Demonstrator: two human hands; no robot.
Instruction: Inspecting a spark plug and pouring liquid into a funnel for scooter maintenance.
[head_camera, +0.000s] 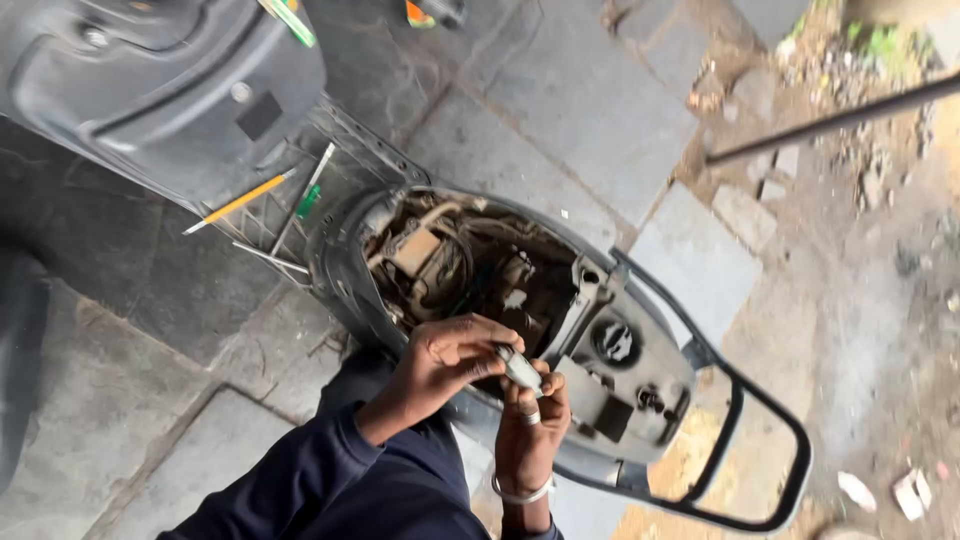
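Note:
I look down on a grey scooter (640, 390) with its seat off, so the dusty engine bay (470, 265) shows wires and parts. Over the bay's near rim both hands meet around a small whitish cylindrical part (519, 368). My left hand (445, 360), in a dark blue sleeve, pinches the part from the left. My right hand (535, 420), with a ring and a metal bangle, grips it from below.
Two screwdrivers, one yellow-handled (240, 202) and one green-handled (308, 198), lie on the scooter's footboard. The front body panel (170, 90) fills the upper left. A black grab rail (750, 420) sticks out at the rear. A dark rod (830, 120) crosses the stone paving at upper right.

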